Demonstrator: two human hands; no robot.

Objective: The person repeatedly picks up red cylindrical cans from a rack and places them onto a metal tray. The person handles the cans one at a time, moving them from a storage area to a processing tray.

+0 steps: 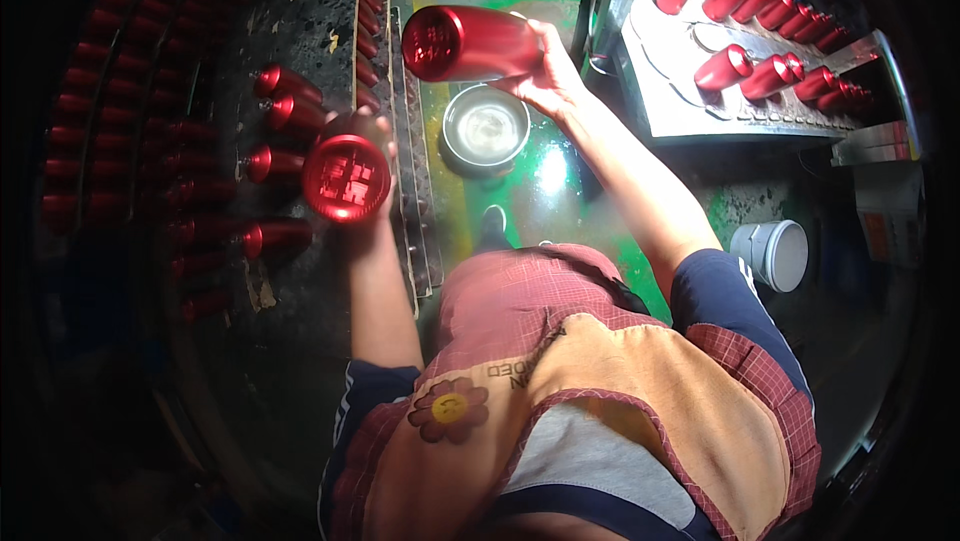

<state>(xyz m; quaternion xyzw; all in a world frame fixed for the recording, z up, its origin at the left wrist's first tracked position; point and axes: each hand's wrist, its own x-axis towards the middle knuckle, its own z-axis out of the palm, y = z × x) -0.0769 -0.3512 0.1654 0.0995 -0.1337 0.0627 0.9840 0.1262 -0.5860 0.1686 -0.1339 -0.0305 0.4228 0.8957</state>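
Observation:
My right hand (556,73) is wrapped round one end of a glossy red metal bottle (490,41), raised in front of me. This bottle lies on its side in the air, its round base turned to the left. A second red bottle (347,179) is in my left hand (386,146), with its base facing up at me and its neck hidden. The left fingers curl about its far side. Close beside it, several more red bottles (272,163) stand on the dark, worn tabletop (305,31).
Rows of red bottles (105,111) fill racks at the far left. On the right, a brightly lit machine table (655,91) carries red bottles (722,68) behind a metal post (622,6). A round metal pan (487,128) and a white bucket (772,255) are lower down, near the green floor (560,176).

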